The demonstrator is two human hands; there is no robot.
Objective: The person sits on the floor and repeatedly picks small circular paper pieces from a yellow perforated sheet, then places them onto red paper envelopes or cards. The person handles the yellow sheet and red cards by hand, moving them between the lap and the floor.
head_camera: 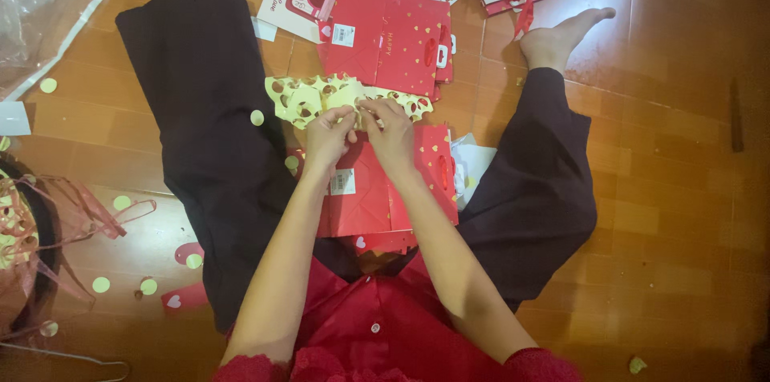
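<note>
One pale-yellow punched sheet (321,97) pinched between left hand (329,135) and right hand (391,132), above two near red bags (365,197).

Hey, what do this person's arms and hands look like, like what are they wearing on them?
Both forearms are bare down to the left hand and the right hand. No gloves, and no rings, watch or bracelets that show. The sleeves are short, red with a lacy edge, part of a red buttoned top.

Left hand (327,135), right hand (391,127) pinch yellow punched-out sheet (309,97) above red gift bags (389,45).
</note>
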